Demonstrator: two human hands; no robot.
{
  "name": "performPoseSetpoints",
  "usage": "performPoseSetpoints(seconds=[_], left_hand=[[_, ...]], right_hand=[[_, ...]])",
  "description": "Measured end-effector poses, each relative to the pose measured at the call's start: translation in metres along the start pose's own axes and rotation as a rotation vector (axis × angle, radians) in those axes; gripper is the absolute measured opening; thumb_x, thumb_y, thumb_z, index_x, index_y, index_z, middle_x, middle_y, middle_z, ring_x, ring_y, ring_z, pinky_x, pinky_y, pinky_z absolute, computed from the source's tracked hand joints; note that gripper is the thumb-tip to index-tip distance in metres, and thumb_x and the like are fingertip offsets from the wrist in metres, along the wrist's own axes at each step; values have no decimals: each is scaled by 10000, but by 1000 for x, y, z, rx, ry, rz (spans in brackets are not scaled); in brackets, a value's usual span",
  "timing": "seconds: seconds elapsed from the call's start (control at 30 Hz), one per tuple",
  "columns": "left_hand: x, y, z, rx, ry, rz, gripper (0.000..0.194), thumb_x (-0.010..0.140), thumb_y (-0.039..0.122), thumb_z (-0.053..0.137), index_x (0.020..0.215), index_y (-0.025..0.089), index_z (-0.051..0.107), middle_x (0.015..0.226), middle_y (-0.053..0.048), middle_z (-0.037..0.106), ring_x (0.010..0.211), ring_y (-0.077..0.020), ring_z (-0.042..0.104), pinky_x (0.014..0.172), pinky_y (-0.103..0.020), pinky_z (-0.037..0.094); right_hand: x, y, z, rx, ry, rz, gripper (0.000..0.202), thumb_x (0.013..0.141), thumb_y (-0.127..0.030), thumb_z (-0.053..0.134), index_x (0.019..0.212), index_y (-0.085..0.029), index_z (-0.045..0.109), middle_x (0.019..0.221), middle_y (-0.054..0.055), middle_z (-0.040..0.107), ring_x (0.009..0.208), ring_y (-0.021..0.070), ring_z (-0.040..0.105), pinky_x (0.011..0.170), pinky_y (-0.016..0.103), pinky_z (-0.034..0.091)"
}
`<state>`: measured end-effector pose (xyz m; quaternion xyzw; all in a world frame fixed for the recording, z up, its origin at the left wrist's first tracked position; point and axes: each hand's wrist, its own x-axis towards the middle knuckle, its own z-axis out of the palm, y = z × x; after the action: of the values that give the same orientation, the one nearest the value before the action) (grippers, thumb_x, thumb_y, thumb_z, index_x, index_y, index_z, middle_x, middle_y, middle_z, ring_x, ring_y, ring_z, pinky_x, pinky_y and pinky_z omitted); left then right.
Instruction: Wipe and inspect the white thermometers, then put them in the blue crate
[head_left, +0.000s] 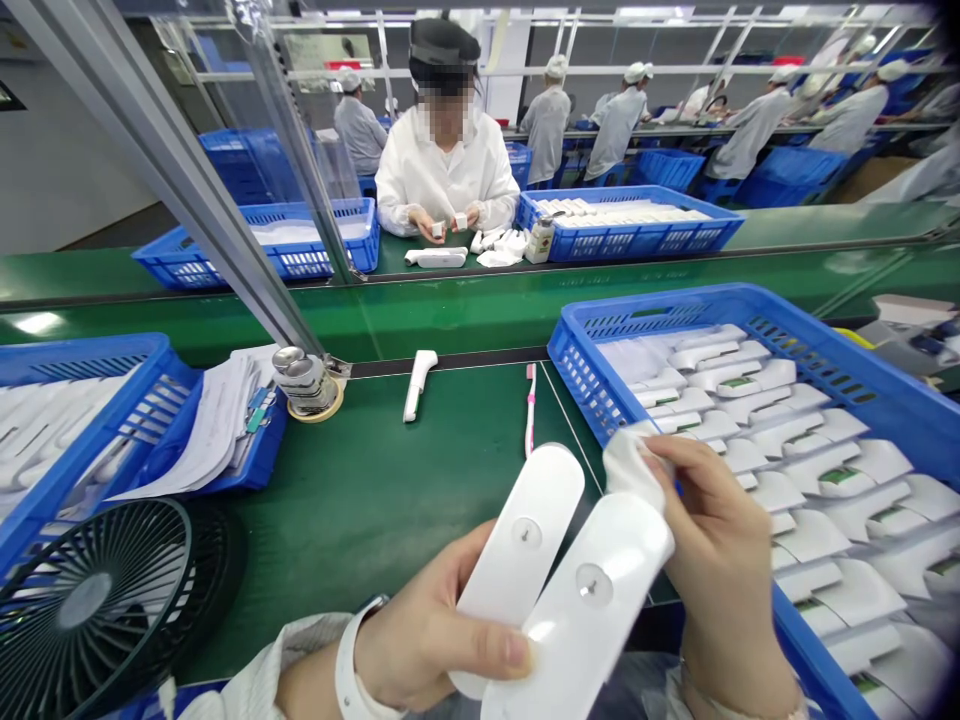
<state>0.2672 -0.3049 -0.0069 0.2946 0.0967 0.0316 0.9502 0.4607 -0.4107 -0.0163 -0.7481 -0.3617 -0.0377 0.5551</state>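
Note:
My left hand (424,630) is closed around two long white plastic housings, a rear one (544,490) and a front one (600,640). Each has a rounded end and a small round recess. A white cloth (628,458) is pinched in my right hand (716,540), at the upper end of the front housing. Beyond them on the green bench lies a pink-and-white toothbrush (531,400). A white handle-shaped plastic piece (420,385) lies farther left. The lower ends of the housings run out of view.
On the right, a blue crate (581,340) holds rows of white housings. Another blue crate (146,350), a fan (90,600), papers (202,430) and a metal-topped bottle (304,380) stand left. Across a green divider, a person (450,160) in white handles small white parts.

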Motion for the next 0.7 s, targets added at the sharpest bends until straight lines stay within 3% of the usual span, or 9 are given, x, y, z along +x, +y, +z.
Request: performPoseSetpoints(seconds=[0.07,0.13,0.17,0.27,0.33,0.43,0.53,0.63,0.7], left_hand=[[1,-1,-2,18,14,21,575,632,218,766,1157,151,542,859,-77,674,686,-149,641,630,-225,501],[3,-1,-4,18,36,34,587,665,224,744,1199,163,508,909,-93,673,726,-174,651,677,-282,523],[5,-2,-5,14,44,36,586,683,222,732,1215,168,492,952,-102,667,760,-184,650,712,-316,532],[12,-6,-8,71,45,73,607,733,218,694,1281,212,433,1099,-104,630,897,-212,631,810,-384,525],[16,-12,-11,246,68,159,622,790,236,647,1345,261,368,1264,-85,551,1089,-235,561,935,-389,468],[16,-21,-14,636,202,266,633,886,303,521,1433,328,204,1495,-3,299,1364,-213,273,1131,-334,251],[13,-26,-14,865,310,232,574,939,367,369,1448,348,104,1548,69,123,1424,-177,86,1174,-300,118],[14,-28,-13,935,334,220,555,935,386,363,1440,351,137,1546,78,107,1424,-185,94,1178,-315,114],[16,-30,-15,917,340,220,616,909,390,441,1444,337,140,1541,42,165,1410,-213,168,1167,-346,176]], right_hand=[[-3,0,3,-58,-39,-61,229,890,-307,528,1084,-235,627,1312,65,493,1222,250,441,1048,454,307],[-13,-3,8,50,-34,-2,305,915,-346,471,1184,-249,579,1400,55,418,1294,261,369,1090,476,255],[-20,-6,11,192,-74,82,353,924,-401,431,1225,-257,547,1385,64,440,1277,274,397,1067,489,300],[-42,-14,25,684,-375,436,526,894,-581,334,1299,-277,478,1300,91,538,1177,321,509,913,497,472],[-52,-17,35,855,-452,602,495,860,-579,424,1238,-278,530,1213,86,604,1099,321,569,830,458,527],[-56,-18,49,860,-354,633,352,818,-453,585,1111,-259,585,1069,69,665,931,277,641,743,387,558],[-55,-20,56,811,-256,616,398,813,-429,611,1168,-271,520,1127,55,633,992,262,615,825,386,538],[-52,-24,56,784,-185,609,455,824,-421,604,1231,-291,446,1132,45,616,1048,251,584,862,374,523],[-50,-28,53,774,-226,591,456,826,-407,606,1231,-286,436,1078,53,627,989,246,603,796,359,544]])
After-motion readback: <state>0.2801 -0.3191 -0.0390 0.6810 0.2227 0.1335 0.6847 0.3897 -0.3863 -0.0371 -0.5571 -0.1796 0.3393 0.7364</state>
